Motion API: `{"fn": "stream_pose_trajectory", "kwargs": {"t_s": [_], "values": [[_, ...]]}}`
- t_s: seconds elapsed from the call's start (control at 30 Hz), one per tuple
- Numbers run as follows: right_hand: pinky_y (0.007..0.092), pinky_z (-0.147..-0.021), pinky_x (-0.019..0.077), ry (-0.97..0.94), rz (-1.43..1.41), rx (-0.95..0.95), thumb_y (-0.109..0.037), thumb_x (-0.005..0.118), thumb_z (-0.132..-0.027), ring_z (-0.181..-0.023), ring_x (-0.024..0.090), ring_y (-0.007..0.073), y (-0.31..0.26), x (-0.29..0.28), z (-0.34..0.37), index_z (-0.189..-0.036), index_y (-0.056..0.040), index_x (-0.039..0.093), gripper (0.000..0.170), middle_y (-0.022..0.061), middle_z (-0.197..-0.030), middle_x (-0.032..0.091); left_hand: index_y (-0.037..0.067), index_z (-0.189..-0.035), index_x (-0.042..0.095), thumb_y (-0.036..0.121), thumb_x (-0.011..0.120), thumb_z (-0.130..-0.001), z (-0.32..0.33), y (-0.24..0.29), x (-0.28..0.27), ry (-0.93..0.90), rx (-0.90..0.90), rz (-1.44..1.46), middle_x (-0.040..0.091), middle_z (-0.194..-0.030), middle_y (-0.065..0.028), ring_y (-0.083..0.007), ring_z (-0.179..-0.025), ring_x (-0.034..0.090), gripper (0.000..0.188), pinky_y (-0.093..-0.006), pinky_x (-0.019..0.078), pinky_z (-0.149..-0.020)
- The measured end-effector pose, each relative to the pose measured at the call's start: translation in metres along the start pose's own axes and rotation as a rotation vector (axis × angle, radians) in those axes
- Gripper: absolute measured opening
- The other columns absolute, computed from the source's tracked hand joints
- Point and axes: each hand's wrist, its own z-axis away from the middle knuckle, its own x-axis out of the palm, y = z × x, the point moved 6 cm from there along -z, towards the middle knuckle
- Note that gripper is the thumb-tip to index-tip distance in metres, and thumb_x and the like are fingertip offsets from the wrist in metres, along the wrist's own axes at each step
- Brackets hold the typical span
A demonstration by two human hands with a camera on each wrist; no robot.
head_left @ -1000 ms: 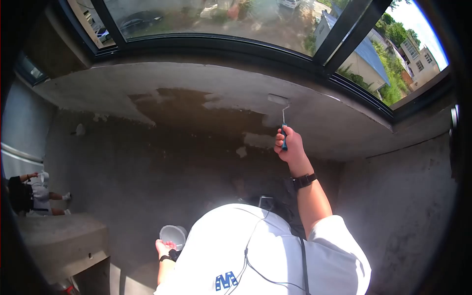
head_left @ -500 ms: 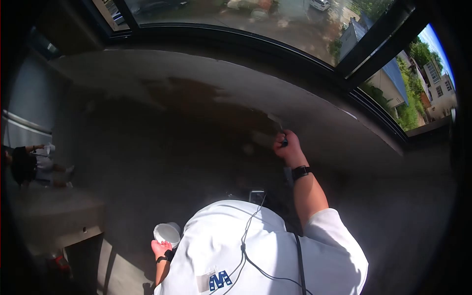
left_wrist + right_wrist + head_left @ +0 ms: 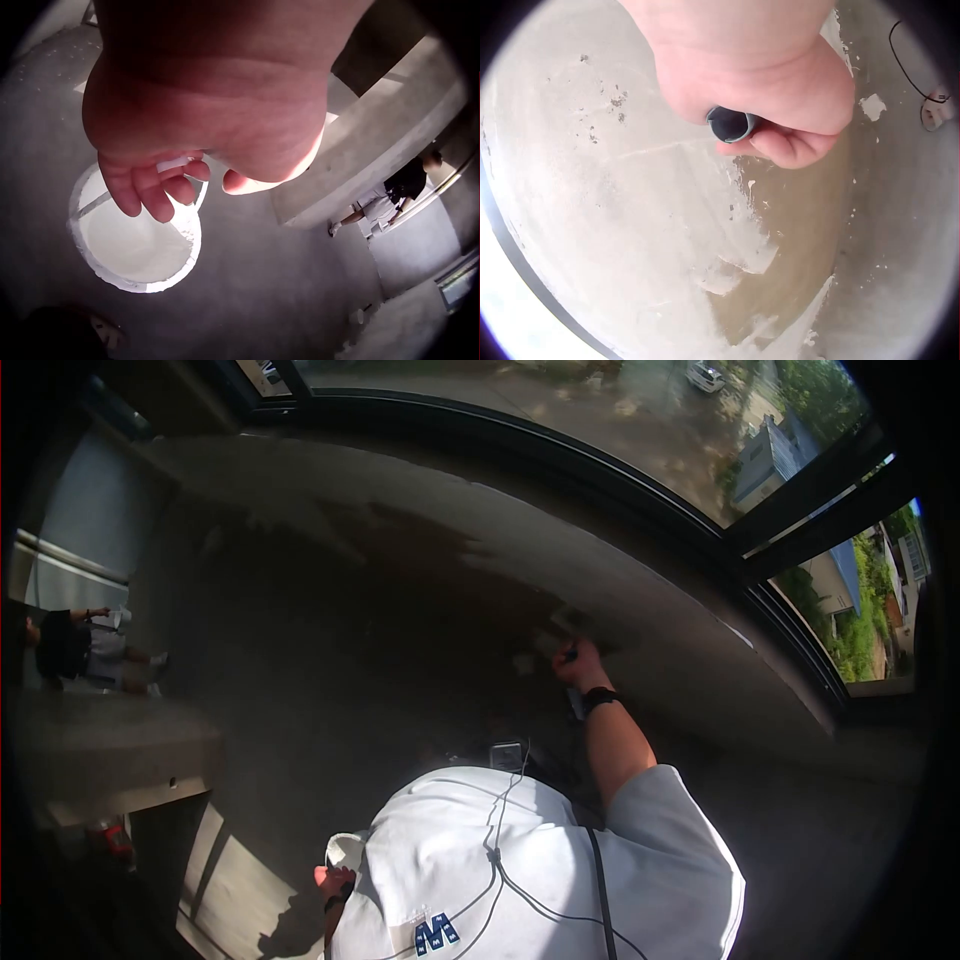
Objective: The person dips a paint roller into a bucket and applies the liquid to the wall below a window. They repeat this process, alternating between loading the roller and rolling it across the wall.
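Observation:
My right hand (image 3: 577,663) grips the handle of a paint roller, its arm stretched out to the wall. From the right wrist, the dark butt end of the roller handle (image 3: 731,126) shows between curled fingers and palm. The roller's pale sleeve (image 3: 564,617) is at the wall in the head view; the hand hides it in the right wrist view. Low at my side, my left hand (image 3: 217,127) holds a white bucket (image 3: 139,286) by its bail handle, fingers curled round it. White paint fills part of the bucket. The wall (image 3: 615,225) has pale coating beside a bare brown patch (image 3: 799,232).
A dark-framed window (image 3: 480,445) runs above the wall. To the left, a concrete ledge (image 3: 130,745) juts out, with another person (image 3: 85,645) beyond it holding a white container. A thin black cable (image 3: 906,66) shows at the right wrist view's edge.
The head view has turned, and the window now slants more. My right hand has drawn the roller down the wall, away from the sill. The left hand keeps holding the bucket.

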Motion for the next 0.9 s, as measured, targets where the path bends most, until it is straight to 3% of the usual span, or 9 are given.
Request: {"fn": "stream_pose_trajectory", "kwargs": {"t_s": [0.17, 0.23, 0.27, 0.4, 0.53, 0.67, 0.73, 0.9], "values": [[0.0266, -0.045, 0.0331, 0.043, 0.010, -0.026, -0.027, 0.042, -0.095, -0.048, 0.045, 0.0116, 0.001, -0.001, 0.015, -0.075, -0.0162, 0.045, 0.024, -0.0031, -0.056, 0.046, 0.009, -0.091, 0.039, -0.013, 0.042, -0.076, -0.030, -0.034, -0.025, 0.079, -0.175, 0.184, 0.045, -0.075, -0.0117, -0.0250, -0.068, 0.052, 0.027, -0.0446, 0.0522, -0.058], [0.0267, -0.045, 0.0320, 0.005, 0.083, -0.032, -0.029, 0.041, -0.097, -0.049, 0.046, 0.0113, 0.002, 0.000, 0.028, -0.078, -0.0158, 0.045, 0.023, -0.0033, -0.058, 0.046, 0.010, -0.091, 0.039, -0.012, 0.038, -0.075, -0.055, -0.020, 0.000, -0.117, -0.101, 0.133, 0.045, -0.079, -0.0106, -0.0247, -0.071, 0.053, 0.028, -0.0450, 0.0532, -0.060], [0.0267, -0.045, 0.0320, 0.007, 0.074, -0.043, -0.029, 0.041, -0.097, -0.049, 0.046, 0.0113, 0.003, 0.000, 0.039, -0.078, -0.0158, 0.045, 0.023, -0.0033, -0.058, 0.046, 0.010, -0.091, 0.039, -0.012, 0.038, -0.075, -0.060, -0.017, 0.003, -0.130, -0.101, 0.129, 0.045, -0.079, -0.0106, -0.0247, -0.071, 0.053, 0.028, -0.0450, 0.0532, -0.060], [0.0260, -0.045, 0.0302, -0.047, 0.075, -0.061, -0.029, 0.041, -0.098, -0.049, 0.045, 0.0097, 0.013, 0.013, 0.093, -0.082, -0.0144, 0.046, 0.022, -0.0043, -0.059, 0.046, 0.013, -0.089, 0.037, 0.008, 0.047, -0.072, -0.085, -0.020, -0.007, 0.036, -0.344, 0.243, 0.045, -0.086, -0.0061, -0.0219, -0.079, 0.051, 0.020, -0.0437, 0.0486, -0.073], [0.0247, -0.044, 0.0305, -0.139, 0.130, -0.087, -0.030, 0.043, -0.097, -0.049, 0.046, 0.0069, 0.015, 0.020, 0.130, -0.082, -0.0135, 0.047, 0.022, -0.0069, -0.060, 0.047, 0.016, -0.086, 0.036, 0.028, 0.056, -0.070, -0.081, 0.026, 0.030, 0.208, -0.590, 0.340, 0.045, -0.093, -0.0016, -0.0191, -0.088, 0.048, 0.029, -0.0424, 0.0441, -0.085], [0.0236, -0.043, 0.0299, -0.158, 0.144, -0.119, -0.029, 0.043, -0.097, -0.047, 0.045, 0.0058, 0.023, 0.029, 0.177, -0.083, -0.0134, 0.048, 0.022, -0.0083, -0.059, 0.046, 0.016, -0.086, 0.036, 0.032, 0.055, -0.073, -0.111, 0.040, 0.045, 0.140, -0.548, 0.336, 0.046, -0.096, -0.0019, -0.0191, -0.092, 0.049, 0.028, -0.0423, 0.0397, -0.095], [0.0249, -0.043, 0.0295, -0.202, 0.149, -0.128, -0.029, 0.043, -0.098, -0.047, 0.045, 0.0075, 0.026, 0.033, 0.193, -0.087, -0.0130, 0.048, 0.019, -0.0065, -0.060, 0.047, 0.015, -0.088, 0.037, 0.035, 0.055, -0.075, -0.107, 0.068, 0.064, 0.098, -0.468, 0.303, 0.046, -0.097, -0.0030, -0.0186, -0.092, 0.048, 0.030, -0.0414, 0.0404, -0.092], [0.0244, -0.044, 0.0301, -0.226, 0.180, -0.192, -0.030, 0.043, -0.098, -0.047, 0.045, 0.0073, 0.032, 0.044, 0.229, -0.087, -0.0132, 0.048, 0.020, -0.0067, -0.060, 0.047, 0.015, -0.091, 0.039, 0.038, 0.052, -0.079, -0.157, 0.058, 0.062, 0.017, -0.535, 0.304, 0.047, -0.097, -0.0038, -0.0177, -0.090, 0.048, 0.029, -0.0398, 0.0411, -0.088]]}}
